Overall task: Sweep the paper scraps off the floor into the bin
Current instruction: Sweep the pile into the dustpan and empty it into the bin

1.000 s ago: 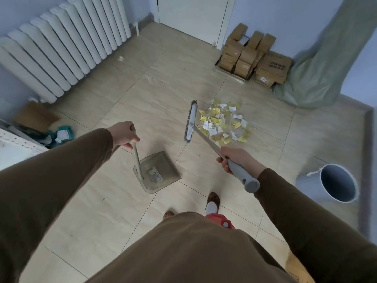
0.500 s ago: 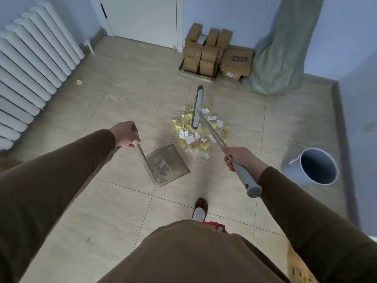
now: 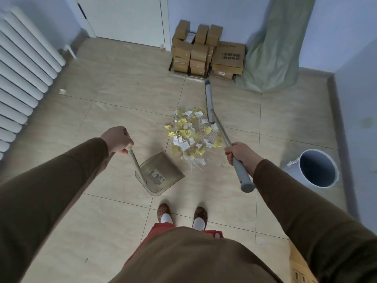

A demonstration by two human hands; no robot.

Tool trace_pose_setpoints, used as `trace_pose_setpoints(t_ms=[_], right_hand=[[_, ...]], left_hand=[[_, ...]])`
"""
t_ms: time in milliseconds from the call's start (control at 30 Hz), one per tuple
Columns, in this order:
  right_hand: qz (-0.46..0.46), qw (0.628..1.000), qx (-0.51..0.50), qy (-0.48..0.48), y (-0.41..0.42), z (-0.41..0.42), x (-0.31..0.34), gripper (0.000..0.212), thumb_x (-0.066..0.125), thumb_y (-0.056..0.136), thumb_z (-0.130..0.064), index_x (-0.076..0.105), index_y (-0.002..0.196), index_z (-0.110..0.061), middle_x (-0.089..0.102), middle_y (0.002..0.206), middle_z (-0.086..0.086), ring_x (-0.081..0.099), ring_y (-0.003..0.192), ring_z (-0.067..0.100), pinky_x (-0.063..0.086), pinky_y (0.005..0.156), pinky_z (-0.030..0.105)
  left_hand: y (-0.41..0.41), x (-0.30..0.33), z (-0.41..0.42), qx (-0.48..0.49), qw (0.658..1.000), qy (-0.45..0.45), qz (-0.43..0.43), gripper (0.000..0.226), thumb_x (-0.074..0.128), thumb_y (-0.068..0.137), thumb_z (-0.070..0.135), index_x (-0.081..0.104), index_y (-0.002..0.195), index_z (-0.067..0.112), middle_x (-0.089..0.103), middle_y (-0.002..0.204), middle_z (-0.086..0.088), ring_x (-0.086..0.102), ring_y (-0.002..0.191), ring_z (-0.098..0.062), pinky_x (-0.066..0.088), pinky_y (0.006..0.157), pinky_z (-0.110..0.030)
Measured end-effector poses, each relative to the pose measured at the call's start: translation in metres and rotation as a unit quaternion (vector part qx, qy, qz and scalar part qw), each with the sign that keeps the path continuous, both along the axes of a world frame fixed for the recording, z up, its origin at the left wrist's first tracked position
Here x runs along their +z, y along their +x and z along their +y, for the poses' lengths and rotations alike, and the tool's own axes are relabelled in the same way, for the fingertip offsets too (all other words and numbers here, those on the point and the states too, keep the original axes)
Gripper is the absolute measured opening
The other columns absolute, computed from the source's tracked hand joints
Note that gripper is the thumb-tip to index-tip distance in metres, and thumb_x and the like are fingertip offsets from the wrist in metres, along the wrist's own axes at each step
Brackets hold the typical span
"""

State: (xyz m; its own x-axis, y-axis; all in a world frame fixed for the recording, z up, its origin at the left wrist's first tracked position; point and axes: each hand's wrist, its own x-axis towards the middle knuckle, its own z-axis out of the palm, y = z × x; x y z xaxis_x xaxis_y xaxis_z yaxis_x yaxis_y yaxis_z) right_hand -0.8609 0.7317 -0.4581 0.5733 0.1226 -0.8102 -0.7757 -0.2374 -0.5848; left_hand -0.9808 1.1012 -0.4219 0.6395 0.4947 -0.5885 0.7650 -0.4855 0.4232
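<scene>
A heap of yellow and white paper scraps [image 3: 191, 135] lies on the tiled floor in front of me. My right hand [image 3: 239, 153] grips the grey handle of a broom [image 3: 210, 103], whose head rests along the heap's far right side. A translucent dustpan [image 3: 161, 174] sits on the floor just left of and nearer than the heap, its mouth toward the scraps. My left hand [image 3: 118, 138] holds the dustpan's upright handle. The grey bin [image 3: 317, 168] stands open at the right, empty as far as I can see.
Stacked cardboard boxes [image 3: 204, 52] and a green sack [image 3: 273, 52] stand against the far wall by a door. A white radiator [image 3: 24, 64] lines the left wall. One stray scrap [image 3: 62, 91] lies near it. My feet [image 3: 181, 215] stand just behind the dustpan.
The broom head has moved from the left side of the heap, across it, to its right side. The scraps have shifted closer to the dustpan. The view has turned right.
</scene>
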Motion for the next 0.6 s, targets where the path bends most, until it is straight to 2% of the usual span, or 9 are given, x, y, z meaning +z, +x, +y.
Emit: trace_pose_setpoints(t_ms=[67, 167, 333, 500, 600], right_hand=[[-0.007, 1.0, -0.006, -0.015, 0.0, 0.008, -0.008, 0.007, 0.052, 0.098, -0.001, 0.049, 0.104, -0.004, 0.048, 0.078, 0.009, 0.041, 0.037, 0.004, 0.042, 0.037, 0.016], [-0.024, 0.999, 0.004, -0.041, 0.002, 0.02, -0.019, 0.015, 0.052, 0.098, -0.002, 0.05, 0.113, -0.002, 0.051, 0.079, 0.01, 0.042, 0.038, 0.005, 0.042, 0.037, 0.017], [-0.047, 0.996, 0.028, -0.074, 0.011, 0.041, -0.027, 0.015, 0.051, 0.099, -0.004, 0.051, 0.114, -0.002, 0.052, 0.077, 0.009, 0.042, 0.04, 0.007, 0.042, 0.037, 0.019], [-0.062, 0.987, 0.085, -0.12, 0.053, 0.061, -0.033, 0.014, 0.044, 0.096, -0.002, 0.051, 0.108, -0.003, 0.053, 0.075, 0.011, 0.044, 0.045, 0.015, 0.042, 0.04, 0.021], [-0.076, 0.974, 0.143, -0.156, 0.099, 0.077, -0.045, 0.019, 0.038, 0.095, -0.002, 0.048, 0.11, -0.007, 0.053, 0.077, 0.013, 0.044, 0.049, 0.018, 0.041, 0.045, 0.026]], left_hand=[[0.007, -0.003, 0.008, 0.014, 1.0, -0.001, -0.001, 0.024, 0.072, 0.083, 0.002, 0.058, 0.102, -0.005, 0.067, 0.091, -0.014, 0.071, 0.082, -0.03, 0.06, 0.083, -0.044], [0.014, -0.007, 0.023, 0.039, 0.998, -0.04, -0.019, 0.028, 0.066, 0.088, 0.004, 0.056, 0.114, 0.001, 0.065, 0.105, -0.017, 0.071, 0.095, -0.035, 0.062, 0.078, -0.045], [0.036, -0.009, 0.043, 0.032, 0.999, -0.036, -0.026, 0.022, 0.067, 0.087, 0.003, 0.057, 0.104, -0.005, 0.067, 0.099, -0.021, 0.073, 0.084, -0.034, 0.059, 0.087, -0.049], [0.069, -0.014, 0.047, 0.027, 0.998, -0.049, -0.039, 0.023, 0.065, 0.085, 0.003, 0.056, 0.106, -0.003, 0.062, 0.107, -0.021, 0.07, 0.085, -0.032, 0.061, 0.083, -0.046], [0.096, -0.015, 0.052, 0.015, 0.999, -0.037, -0.036, 0.023, 0.067, 0.082, 0.003, 0.058, 0.103, -0.002, 0.063, 0.103, -0.019, 0.07, 0.083, -0.028, 0.062, 0.081, -0.045]])
